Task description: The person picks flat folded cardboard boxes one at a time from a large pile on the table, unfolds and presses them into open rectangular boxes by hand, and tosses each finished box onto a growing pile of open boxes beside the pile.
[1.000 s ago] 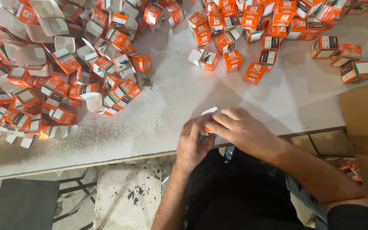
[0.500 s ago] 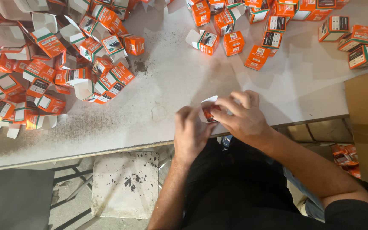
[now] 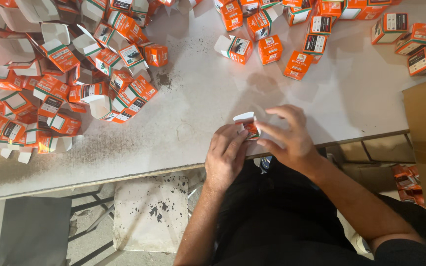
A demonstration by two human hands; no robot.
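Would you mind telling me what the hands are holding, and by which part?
Both hands, left and right, hold one small orange carton by its sides, white flap up.

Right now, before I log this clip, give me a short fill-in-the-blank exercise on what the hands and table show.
1. Both hands, the left hand and right hand, hold one small ____ carton.
2. Its white flap stands ____.
3. The biggest heap of cartons lies to the person's ____.
4. The hands work near the table's ____ edge.

Missing words: orange; open; left; near
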